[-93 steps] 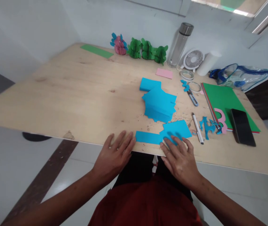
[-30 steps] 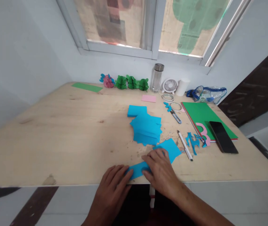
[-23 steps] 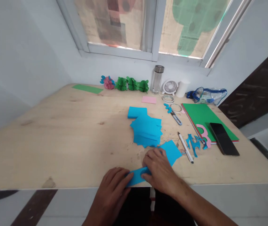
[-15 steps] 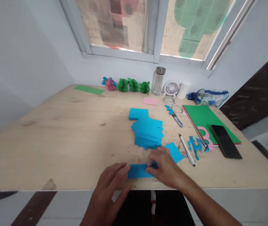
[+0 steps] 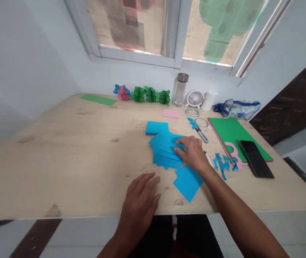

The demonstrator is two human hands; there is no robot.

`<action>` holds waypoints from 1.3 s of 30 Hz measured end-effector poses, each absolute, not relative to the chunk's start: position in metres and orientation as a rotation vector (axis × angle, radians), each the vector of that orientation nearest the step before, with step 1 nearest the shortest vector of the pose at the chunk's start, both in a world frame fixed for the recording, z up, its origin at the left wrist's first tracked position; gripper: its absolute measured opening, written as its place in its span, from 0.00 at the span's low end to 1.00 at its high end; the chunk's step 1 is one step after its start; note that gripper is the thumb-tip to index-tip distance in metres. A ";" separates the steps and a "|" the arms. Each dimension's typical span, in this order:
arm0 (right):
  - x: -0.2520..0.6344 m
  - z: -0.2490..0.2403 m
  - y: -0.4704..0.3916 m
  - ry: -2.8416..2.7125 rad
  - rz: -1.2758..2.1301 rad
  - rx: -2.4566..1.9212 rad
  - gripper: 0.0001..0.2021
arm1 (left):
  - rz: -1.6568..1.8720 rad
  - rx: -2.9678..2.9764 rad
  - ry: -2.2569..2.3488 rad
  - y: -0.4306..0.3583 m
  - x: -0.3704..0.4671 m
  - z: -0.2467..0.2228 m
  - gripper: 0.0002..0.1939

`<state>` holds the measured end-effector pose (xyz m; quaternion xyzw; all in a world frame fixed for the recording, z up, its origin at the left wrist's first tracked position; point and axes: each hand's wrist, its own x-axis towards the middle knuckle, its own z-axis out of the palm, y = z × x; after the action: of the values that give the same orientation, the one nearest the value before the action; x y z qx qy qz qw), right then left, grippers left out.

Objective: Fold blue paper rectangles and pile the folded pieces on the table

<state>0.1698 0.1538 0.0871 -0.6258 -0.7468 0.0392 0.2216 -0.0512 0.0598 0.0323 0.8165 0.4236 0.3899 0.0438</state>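
My right hand (image 5: 192,151) reaches over the right side of a loose pile of blue paper pieces (image 5: 165,150), its thumb and fingers apart. Whether its fingertips touch the top sheet is hard to tell. Below that wrist lie flat blue paper sheets (image 5: 189,183), partly under my forearm. My left hand (image 5: 142,195) rests near the table's front edge with fingers spread and nothing in it. Behind the pile sits a neat stack of blue paper (image 5: 156,128).
A white pen (image 5: 208,158), blue paper scraps (image 5: 224,166), a utility knife (image 5: 201,134) and a phone (image 5: 256,158) on green sheets (image 5: 238,134) lie to the right. Along the wall stand green paper ornaments (image 5: 151,94), a glass bottle (image 5: 180,91) and a small fan (image 5: 195,98).
My right hand has moved from the front edge up to the pile. The blue strip between my hands has gone from there, and more blue paper lies below the pile. My left hand shifted slightly right.
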 end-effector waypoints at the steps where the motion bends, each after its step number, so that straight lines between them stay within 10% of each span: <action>1: 0.178 0.085 0.144 -2.060 0.102 -1.729 0.05 | 1.184 2.512 1.273 0.059 -0.048 0.036 0.15; 39: 0.227 0.068 0.054 -2.742 -0.421 -1.449 0.09 | 0.366 3.196 1.029 0.066 0.025 0.055 0.10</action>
<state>0.2269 0.0541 0.0683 -0.4631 -0.8760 -0.1346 0.0058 0.0249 0.0658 0.0554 0.9397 0.3026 0.1076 -0.1178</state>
